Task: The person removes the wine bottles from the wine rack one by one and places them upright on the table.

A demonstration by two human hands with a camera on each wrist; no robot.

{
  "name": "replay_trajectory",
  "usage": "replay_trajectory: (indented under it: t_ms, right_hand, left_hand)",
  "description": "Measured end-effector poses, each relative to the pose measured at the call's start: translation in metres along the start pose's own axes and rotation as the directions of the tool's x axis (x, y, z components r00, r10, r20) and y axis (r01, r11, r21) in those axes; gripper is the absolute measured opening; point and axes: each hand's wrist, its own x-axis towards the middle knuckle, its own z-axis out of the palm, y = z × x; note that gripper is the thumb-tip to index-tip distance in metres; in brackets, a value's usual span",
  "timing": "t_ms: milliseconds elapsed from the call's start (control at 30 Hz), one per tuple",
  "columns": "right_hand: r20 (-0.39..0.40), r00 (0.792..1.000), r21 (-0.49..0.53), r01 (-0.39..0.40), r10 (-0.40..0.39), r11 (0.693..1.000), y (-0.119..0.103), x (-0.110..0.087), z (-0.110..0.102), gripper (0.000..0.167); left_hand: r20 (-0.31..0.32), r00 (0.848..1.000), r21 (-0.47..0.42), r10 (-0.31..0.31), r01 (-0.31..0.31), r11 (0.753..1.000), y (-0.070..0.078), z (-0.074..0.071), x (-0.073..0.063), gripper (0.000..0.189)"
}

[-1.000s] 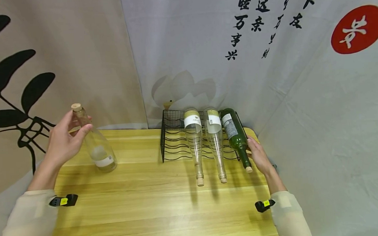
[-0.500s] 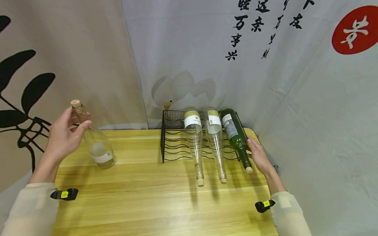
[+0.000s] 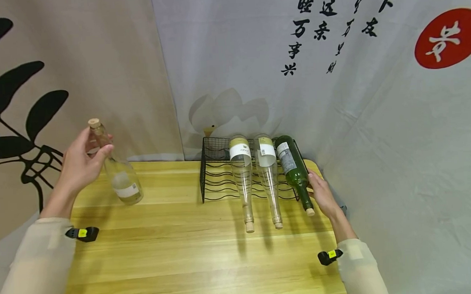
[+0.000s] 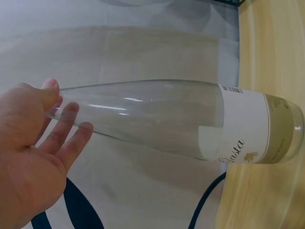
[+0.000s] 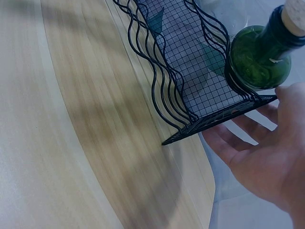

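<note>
In the head view my left hand (image 3: 84, 160) holds a clear glass bottle (image 3: 124, 180) by its neck, below the cork. The bottle stands slightly tilted at the table's left side, its white and gold label (image 4: 259, 128) facing the left wrist camera. My right hand (image 3: 322, 193) is at the right side of a black wire bottle rack (image 3: 221, 178). Its fingers rest along the outside of the mesh side panel (image 5: 219, 119), with the thumb close to the panel's edge, beside a green bottle (image 3: 296, 175). Parts of those fingertips are hidden behind the panel.
Two clear corked bottles (image 3: 243, 195) lie in the rack left of the green one, necks pointing toward me. The rack stands at the back right of the wooden table (image 3: 185, 263). A printed cloth backdrop (image 3: 231, 46) hangs behind and to the right.
My left hand has moved the clear bottle slightly away from me, toward the table's back edge. The right hand, the rack and its bottles have stayed in place.
</note>
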Motion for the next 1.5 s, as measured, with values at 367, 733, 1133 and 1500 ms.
replay_trajectory:
  t_ms: [367,733,1133,1500]
  right_hand:
    - [-0.003,1.000,0.001,-0.001,0.001,1.000,-0.001,0.000,0.001,0.070]
    - [-0.006,1.000,-0.005,0.001,-0.001,1.000,0.001,0.000,0.001,0.070]
    - [-0.014,1.000,-0.005,0.004,-0.004,1.000,0.002,0.001,0.001,0.069]
    - [-0.008,1.000,0.009,0.001,-0.001,1.000,0.002,0.002,0.002,0.070]
  left_hand:
    - [0.034,0.998,0.002,-0.052,0.052,0.999,-0.003,0.001,0.008,0.047]
    - [0.033,0.997,0.003,-0.063,0.063,0.998,-0.005,0.002,0.015,0.050]
    - [0.036,0.997,-0.015,-0.068,0.069,0.998,-0.010,0.003,0.017,0.052]
    - [0.037,0.997,-0.016,-0.074,0.075,0.997,-0.012,0.002,0.021,0.049]
